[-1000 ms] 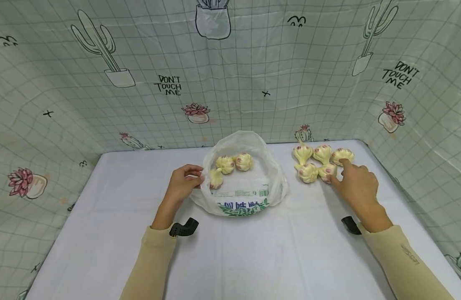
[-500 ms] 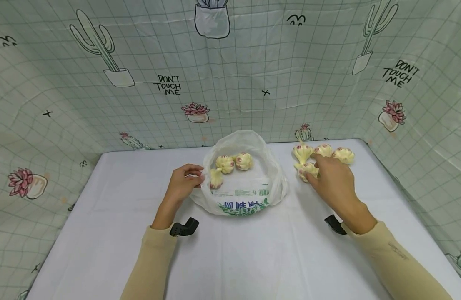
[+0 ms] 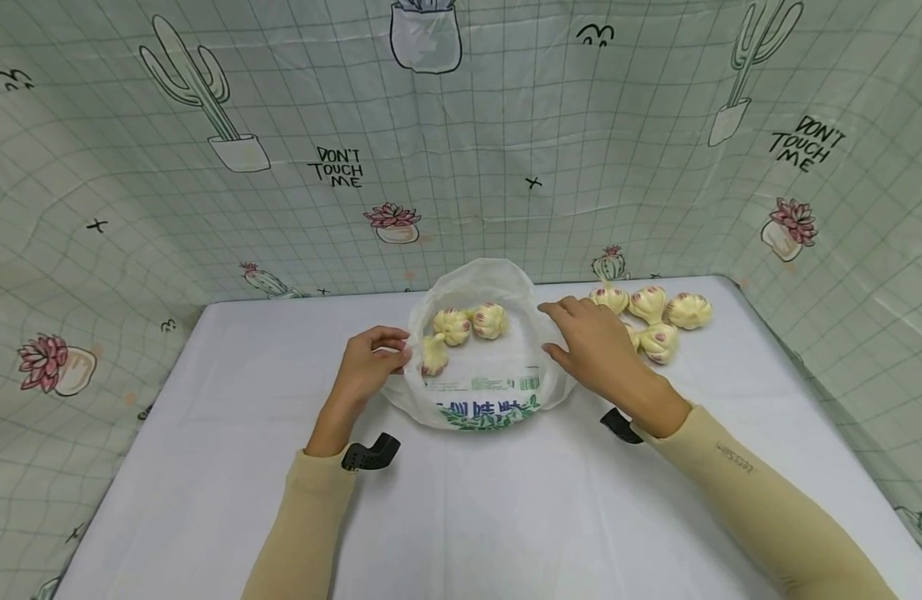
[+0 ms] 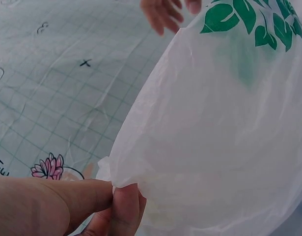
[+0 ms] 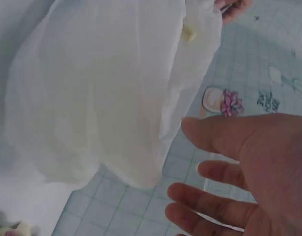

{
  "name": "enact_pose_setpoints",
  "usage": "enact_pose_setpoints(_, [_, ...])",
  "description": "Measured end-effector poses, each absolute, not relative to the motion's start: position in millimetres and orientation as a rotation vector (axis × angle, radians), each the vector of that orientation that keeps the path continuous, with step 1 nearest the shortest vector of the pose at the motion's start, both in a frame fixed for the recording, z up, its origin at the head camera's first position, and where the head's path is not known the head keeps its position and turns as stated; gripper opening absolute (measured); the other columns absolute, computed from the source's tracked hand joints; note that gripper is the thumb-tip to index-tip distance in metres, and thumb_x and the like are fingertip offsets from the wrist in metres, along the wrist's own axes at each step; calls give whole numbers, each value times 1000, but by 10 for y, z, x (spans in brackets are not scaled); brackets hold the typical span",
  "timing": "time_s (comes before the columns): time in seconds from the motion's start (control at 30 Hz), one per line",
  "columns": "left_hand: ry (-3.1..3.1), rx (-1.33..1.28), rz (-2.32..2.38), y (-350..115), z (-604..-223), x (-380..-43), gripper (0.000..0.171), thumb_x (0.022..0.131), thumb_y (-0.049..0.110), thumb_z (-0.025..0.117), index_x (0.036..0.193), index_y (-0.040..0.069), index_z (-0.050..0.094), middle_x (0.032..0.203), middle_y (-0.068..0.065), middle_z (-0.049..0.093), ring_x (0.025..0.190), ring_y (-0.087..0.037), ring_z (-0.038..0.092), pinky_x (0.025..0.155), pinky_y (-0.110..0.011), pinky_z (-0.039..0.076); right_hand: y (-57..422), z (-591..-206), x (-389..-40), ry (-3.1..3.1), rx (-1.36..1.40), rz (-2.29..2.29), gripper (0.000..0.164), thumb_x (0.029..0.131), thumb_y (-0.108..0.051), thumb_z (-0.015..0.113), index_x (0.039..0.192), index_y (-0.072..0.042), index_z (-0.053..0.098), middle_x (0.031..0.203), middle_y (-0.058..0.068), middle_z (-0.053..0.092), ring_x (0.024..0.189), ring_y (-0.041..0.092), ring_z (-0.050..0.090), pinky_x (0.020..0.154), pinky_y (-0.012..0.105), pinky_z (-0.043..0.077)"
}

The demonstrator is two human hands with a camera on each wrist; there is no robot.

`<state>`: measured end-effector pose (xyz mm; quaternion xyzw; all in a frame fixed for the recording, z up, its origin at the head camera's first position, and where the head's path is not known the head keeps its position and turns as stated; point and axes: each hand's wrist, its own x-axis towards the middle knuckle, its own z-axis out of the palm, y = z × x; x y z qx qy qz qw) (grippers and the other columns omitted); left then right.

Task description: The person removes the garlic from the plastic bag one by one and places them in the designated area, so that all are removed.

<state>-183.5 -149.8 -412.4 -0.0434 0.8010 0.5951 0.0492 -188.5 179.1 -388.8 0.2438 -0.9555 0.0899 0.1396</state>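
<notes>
A white plastic bag (image 3: 487, 379) with green leaf print lies on the table, its mouth spread wide. Inside it are three garlic bulbs (image 3: 452, 326), pale yellow with pinkish streaks. My left hand (image 3: 365, 365) pinches the left rim of the bag between thumb and fingers, as the left wrist view shows up close. Beside the right rim is my right hand (image 3: 592, 343), fingers apart and nothing between them; in the right wrist view the thumb (image 5: 214, 132) reaches toward the plastic. Behind this hand several more garlic bulbs (image 3: 659, 342) sit in a cluster, one partly covered by it.
A white cloth covers the table (image 3: 461, 517). Close behind its far edge hangs a grid-patterned curtain (image 3: 468, 167) with cactus prints, which also runs down both sides. A black wrist device (image 3: 371, 452) sticks out by the left cuff, with a similar one at the right.
My right hand has moved left from the garlic cluster to the bag's right rim, and its fingers hold nothing. The cluster stays where it was. My left hand keeps its pinch on the bag.
</notes>
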Motion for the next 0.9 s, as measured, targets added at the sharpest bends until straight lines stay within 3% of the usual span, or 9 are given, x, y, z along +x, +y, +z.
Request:
enact_pose_setpoints(0.27, [2436,-112,1830,-1500,-4144,-1840,28,100,-4,69,127,-5,67,110,-14,64,81,-10,65,81,-34,62,1529,-3846,-2097,-2715,916,167,59,89,-19,88,140,-3,63,134,18,65,121,40,63,100,54,54])
enact_pose_setpoints(0.43, [2435,-114,1838,-1505,-4148,-1847,27,100,-4,68,126,-4,67,109,-14,64,80,-10,65,75,-25,60,1387,-3814,-2217,-2726,1015,140,60,89,-18,89,141,-6,62,138,18,63,125,39,61,107,54,51])
enact_pose_setpoints(0.9, [2421,-111,1847,-1513,-4120,-1819,27,101,-2,68,128,-5,67,113,-16,64,80,-7,65,76,-25,60,1223,-3836,-2430,-2781,1178,-56,64,91,-20,87,145,-5,57,144,19,59,128,39,59,106,53,52])
